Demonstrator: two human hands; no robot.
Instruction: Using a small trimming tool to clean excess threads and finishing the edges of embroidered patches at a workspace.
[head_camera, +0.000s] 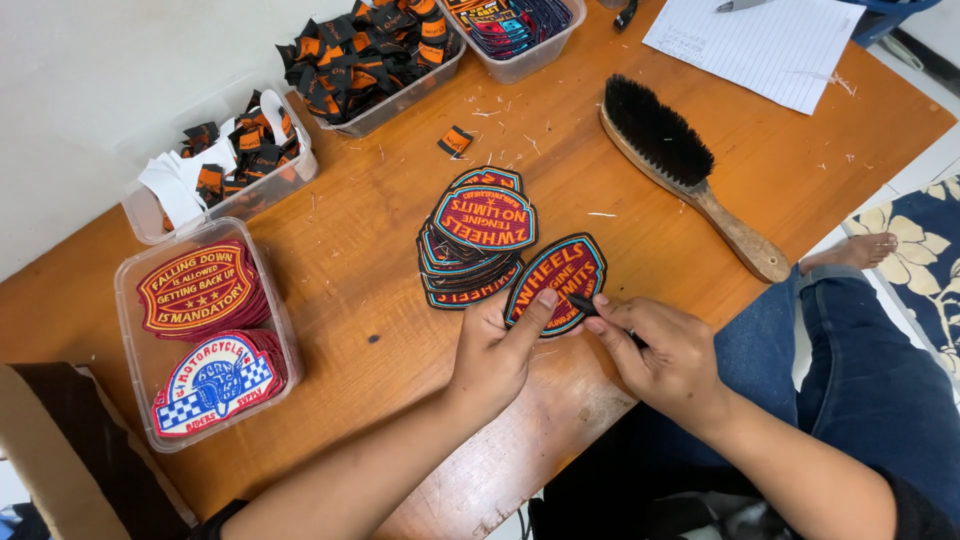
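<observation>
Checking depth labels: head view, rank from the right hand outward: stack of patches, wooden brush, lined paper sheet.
From the right hand:
1. Stack of patches, up and to its left, mid-table.
2. Wooden brush, above it, toward the table's right side.
3. Lined paper sheet, far right corner of the table.

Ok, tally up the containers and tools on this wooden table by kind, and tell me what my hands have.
Clear plastic tubs: 4
Wooden-handled black-bristle brush: 1
Lined white paper sheet: 1
Total: 6
Left hand holds a red-and-black embroidered patch; right hand holds a small dark tool.
</observation>
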